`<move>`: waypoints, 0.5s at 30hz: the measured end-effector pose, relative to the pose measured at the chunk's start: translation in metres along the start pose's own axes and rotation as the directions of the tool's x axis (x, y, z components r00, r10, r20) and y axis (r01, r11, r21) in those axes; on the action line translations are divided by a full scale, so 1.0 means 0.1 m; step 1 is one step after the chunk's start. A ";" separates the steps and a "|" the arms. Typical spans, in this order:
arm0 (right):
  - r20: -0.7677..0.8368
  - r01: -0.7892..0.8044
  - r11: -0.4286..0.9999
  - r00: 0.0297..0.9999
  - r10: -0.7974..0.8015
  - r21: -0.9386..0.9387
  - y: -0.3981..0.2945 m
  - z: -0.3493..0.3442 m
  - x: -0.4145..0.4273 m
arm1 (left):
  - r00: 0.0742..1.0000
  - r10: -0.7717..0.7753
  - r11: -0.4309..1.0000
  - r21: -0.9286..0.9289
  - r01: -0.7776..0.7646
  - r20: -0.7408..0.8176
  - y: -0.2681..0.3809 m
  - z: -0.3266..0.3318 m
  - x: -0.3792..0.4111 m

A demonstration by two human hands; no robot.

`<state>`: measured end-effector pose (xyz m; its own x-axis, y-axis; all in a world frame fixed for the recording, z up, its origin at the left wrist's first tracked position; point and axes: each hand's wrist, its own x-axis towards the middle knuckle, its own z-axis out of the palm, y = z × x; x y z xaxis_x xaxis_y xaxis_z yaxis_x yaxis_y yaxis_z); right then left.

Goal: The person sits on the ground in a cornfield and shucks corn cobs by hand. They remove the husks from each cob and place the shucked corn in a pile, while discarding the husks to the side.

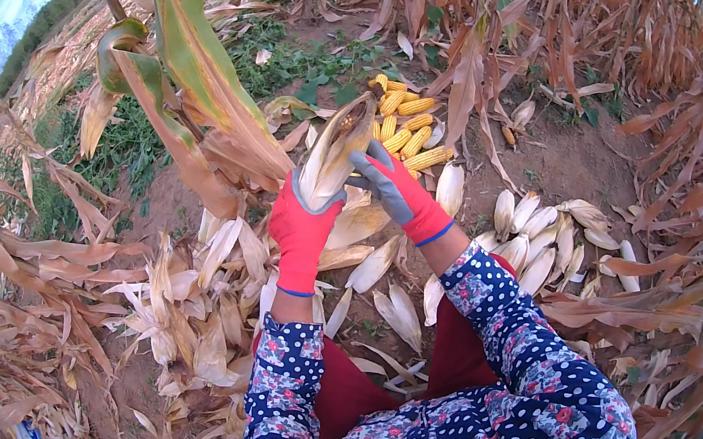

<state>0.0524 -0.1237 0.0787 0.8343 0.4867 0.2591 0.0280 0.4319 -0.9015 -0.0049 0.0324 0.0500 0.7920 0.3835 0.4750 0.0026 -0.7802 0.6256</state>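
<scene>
My left hand (308,220), in a red work glove with a grey palm, grips the base of a corn ear in its dry husk (335,149). The ear stands tilted with its tip away from me. Its husk parts near the tip, where a little of the cob shows. My right hand (393,188), gloved alike, is at the right side of the husk with the fingers stretched towards it. The fingertips meet the husk's edge, but I cannot tell whether they pinch it. Just beyond lies a pile of bare yellow corn cobs (414,140).
A heap of unhusked ears (536,237) lies to the right. Loose empty husks (202,306) cover the soil at left. A leaning corn stalk with a long green leaf (195,33) reaches in from upper left. Dry standing corn (623,42) lines the back and right.
</scene>
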 end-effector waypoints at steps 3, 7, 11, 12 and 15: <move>-0.098 0.082 0.993 0.991 -0.090 -0.079 0.02 -0.13 0.04 | 0.996 0.086 0.978 0.193 -0.081 -0.018 -0.06 0.09 -0.04; -0.440 -0.034 0.994 0.895 0.077 0.105 0.03 -0.34 0.03 | 0.953 0.297 0.899 0.352 -0.260 -0.053 -0.12 0.22 -0.05; -0.514 0.101 0.994 0.855 -0.069 0.034 0.29 -0.68 0.10 | 0.954 0.298 0.896 0.351 -0.273 -0.018 0.00 0.37 -0.08; -0.533 0.102 0.994 0.844 -0.060 0.048 0.28 -0.66 0.11 | 0.958 0.286 0.899 0.354 -0.259 -0.027 0.00 0.38 -0.07; -0.546 0.200 0.955 0.836 -0.051 0.217 0.41 -0.65 0.15 | 0.975 0.219 0.932 0.301 -0.201 -0.030 0.01 0.46 -0.09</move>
<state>0.1018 -0.1483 0.0224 0.9969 -0.0293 0.0736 0.0740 0.6752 -0.7339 0.0162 0.0056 0.0185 0.7545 0.2177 0.6191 0.0272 -0.9529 0.3020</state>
